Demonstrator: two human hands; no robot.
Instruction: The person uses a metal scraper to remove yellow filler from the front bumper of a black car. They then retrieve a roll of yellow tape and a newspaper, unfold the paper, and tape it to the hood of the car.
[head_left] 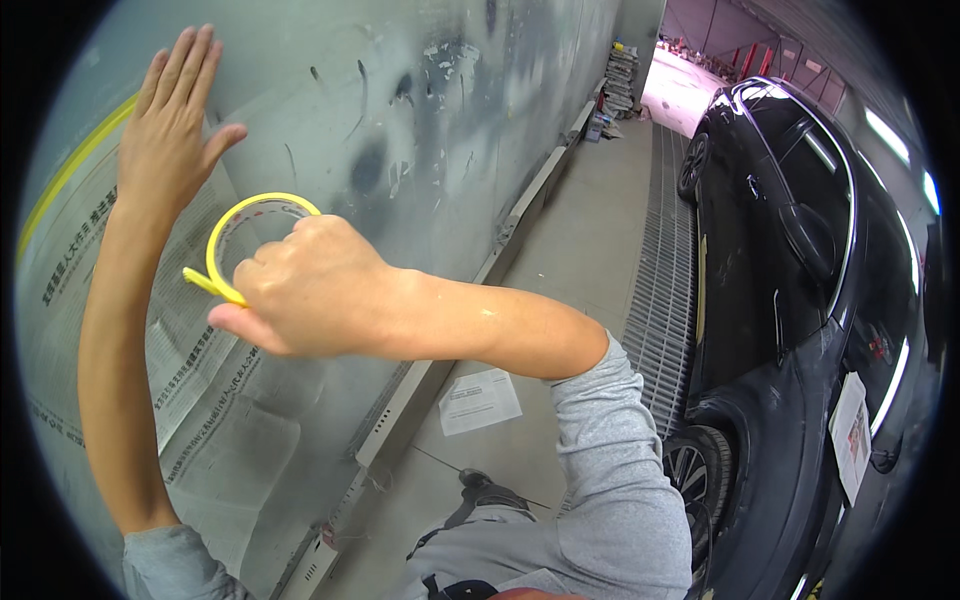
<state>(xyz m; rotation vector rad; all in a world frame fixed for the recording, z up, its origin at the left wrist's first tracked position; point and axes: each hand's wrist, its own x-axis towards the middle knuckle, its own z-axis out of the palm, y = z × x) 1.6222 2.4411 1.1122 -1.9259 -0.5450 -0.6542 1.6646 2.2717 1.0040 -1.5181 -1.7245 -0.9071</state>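
Note:
My left hand point(168, 145) lies flat against the grey wall point(330, 130), its fingers stretched out and its thumb spread to the side. By its fingers runs a strip of yellow masking tape point(78, 162), stuck along the upper edge of a newspaper sheet point(215, 385) that hangs on the wall. Closed around a roll of yellow masking tape point(213, 245), my right hand point(325, 285) is held in front of the newspaper, below and right of the left hand. A short end of tape sticks out from the roll near the right thumb.
A black car point(780, 240) stands along the right side, with a printed sheet point(850, 435) on it. Between car and wall runs a floor grating point(655, 320). A white paper point(480, 403) lies on the floor; stacked papers point(621, 75) stand farther along the wall.

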